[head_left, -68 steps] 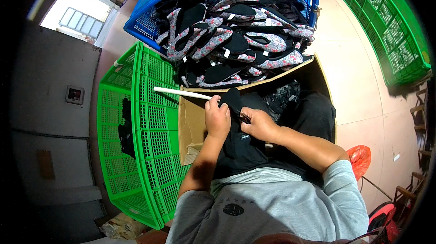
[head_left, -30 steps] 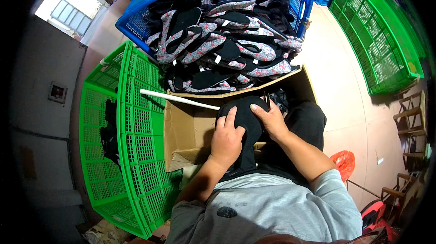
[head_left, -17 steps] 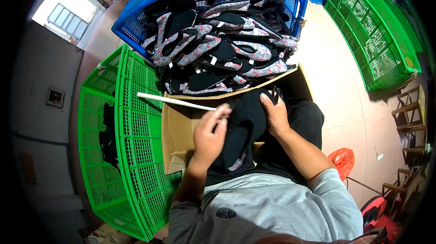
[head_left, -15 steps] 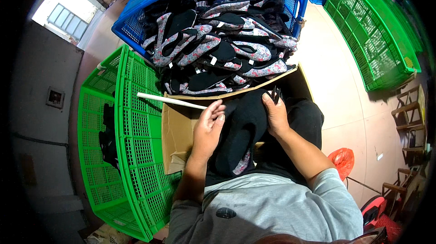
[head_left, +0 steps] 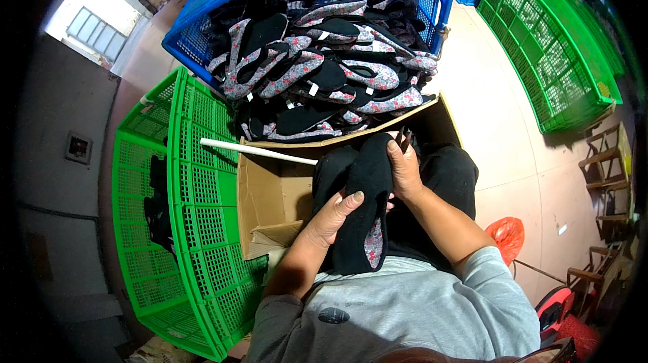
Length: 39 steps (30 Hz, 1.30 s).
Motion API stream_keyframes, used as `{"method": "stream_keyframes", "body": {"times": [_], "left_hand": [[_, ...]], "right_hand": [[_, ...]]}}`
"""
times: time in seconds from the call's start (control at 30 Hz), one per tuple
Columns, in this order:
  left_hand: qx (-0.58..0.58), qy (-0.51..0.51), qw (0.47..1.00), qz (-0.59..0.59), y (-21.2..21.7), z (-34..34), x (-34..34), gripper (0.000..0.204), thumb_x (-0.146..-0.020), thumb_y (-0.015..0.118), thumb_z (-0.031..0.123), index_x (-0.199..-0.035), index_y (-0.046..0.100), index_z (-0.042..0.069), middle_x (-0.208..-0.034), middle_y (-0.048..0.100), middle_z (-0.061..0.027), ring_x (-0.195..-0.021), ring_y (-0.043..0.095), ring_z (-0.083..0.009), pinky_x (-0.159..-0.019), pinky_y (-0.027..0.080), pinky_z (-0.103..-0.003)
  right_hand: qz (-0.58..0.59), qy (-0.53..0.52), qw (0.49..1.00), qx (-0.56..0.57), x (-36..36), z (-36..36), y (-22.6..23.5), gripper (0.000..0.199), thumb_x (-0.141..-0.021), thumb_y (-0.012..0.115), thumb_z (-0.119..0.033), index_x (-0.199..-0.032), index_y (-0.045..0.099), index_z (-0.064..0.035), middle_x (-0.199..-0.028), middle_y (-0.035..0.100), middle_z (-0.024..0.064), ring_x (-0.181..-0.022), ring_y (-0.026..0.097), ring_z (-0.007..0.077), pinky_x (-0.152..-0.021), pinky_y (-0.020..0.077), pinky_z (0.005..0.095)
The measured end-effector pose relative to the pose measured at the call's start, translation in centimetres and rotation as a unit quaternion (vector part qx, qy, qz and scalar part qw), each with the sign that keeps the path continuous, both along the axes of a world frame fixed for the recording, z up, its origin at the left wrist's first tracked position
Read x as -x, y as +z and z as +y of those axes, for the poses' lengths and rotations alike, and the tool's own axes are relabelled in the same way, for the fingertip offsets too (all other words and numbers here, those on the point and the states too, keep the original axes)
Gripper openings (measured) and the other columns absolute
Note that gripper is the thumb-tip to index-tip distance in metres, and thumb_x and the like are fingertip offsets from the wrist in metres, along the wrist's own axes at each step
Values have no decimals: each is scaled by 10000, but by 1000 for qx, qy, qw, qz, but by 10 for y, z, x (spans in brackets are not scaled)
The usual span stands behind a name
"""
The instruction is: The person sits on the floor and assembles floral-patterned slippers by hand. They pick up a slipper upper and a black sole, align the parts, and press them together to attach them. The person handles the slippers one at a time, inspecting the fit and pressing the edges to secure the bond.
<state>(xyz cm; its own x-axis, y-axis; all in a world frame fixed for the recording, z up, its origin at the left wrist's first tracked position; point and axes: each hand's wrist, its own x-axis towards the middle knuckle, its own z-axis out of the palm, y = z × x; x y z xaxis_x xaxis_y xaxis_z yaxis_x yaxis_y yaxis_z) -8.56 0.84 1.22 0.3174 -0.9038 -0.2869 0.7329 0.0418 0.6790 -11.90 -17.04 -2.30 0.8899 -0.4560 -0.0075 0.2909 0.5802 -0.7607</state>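
Slipper (head_left: 370, 174): black, a floral patch visible near its lower end. Held lengthwise between the two hands, above the lap and close to the shirt (head_left: 405, 302); upper end tilts toward the person's right.

Left hand (head_left: 331, 221): gripping the slipper's left edge around mid-length, thumb laid over the black face, other fingers mostly hidden behind.

Right hand (head_left: 405, 168): closed on the slipper's upper right edge, thumb near the top. A dark pointed tool (head_left: 406, 139) protrudes at the same hand; its kind cannot be told, being mostly covered.

Black trousers (head_left: 449, 174) below and behind the slipper. Cardboard box (head_left: 260, 194) in front of the person, open, one flap folded at the near left. White rod (head_left: 256, 150) crosses the box's left side; its right end meets the dark cloth at the left knee.

Beyond the box: blue crate (head_left: 172, 45), filled with a heap (head_left: 297, 76) of black-and-floral slippers, several with white tags. Left of the box: green crate (head_left: 177, 180), dark items (head_left: 158, 208) inside, too dim to identify. Far right: a second green basket (head_left: 540, 45) on the pale floor (head_left: 513, 160). Red bag (head_left: 506, 238) near the right elbow; wooden frames (head_left: 607, 167) at the right rim.
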Motion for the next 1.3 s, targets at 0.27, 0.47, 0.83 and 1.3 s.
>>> {"method": "stream_keyframes", "body": {"times": [0.27, 0.47, 0.83, 1.3], "left_hand": [[-310, 214, 630, -679, 44, -2, 4, 768, -764, 783, 120, -1436, 420, 32, -1183, 618, -181, -1036, 625, -356, -896, 502, -423], [-337, 192, 474, -791, 38, 3, 4, 811, -646, 711, -12, -1416, 466, 54, -1125, 599, -163, -943, 599, -371, -798, 504, -440], [-335, 165, 453, -809, 31, -9, 9, 844, -623, 692, -56, -1424, 441, 27, -1203, 576, -165, -977, 578, -384, -846, 484, -438], [-226, 182, 773, -565, 49, 4, -22, 877, -781, 792, 147, -1506, 316, 20, -1410, 504, -204, -1269, 533, -300, -1075, 408, -373]], "right_hand": [[54, 48, 997, -35, 7, -6, 9, 312, -981, 620, -328, -1182, 572, -94, -881, 652, -10, -670, 602, 46, -465, 346, 155], [27, 113, 993, 13, 11, -7, -1, 474, -912, 646, -530, -1129, 553, -119, -768, 563, -63, -526, 402, 11, -456, 261, 181], [66, 114, 991, 36, 13, -6, -2, 431, -944, 642, -428, -1213, 519, -115, -861, 520, -61, -597, 410, 16, -496, 318, 176], [74, 85, 993, -28, 12, 1, 20, 280, -969, 615, -315, -1144, 554, -106, -872, 611, -2, -544, 415, 22, -475, 307, 183]]}}
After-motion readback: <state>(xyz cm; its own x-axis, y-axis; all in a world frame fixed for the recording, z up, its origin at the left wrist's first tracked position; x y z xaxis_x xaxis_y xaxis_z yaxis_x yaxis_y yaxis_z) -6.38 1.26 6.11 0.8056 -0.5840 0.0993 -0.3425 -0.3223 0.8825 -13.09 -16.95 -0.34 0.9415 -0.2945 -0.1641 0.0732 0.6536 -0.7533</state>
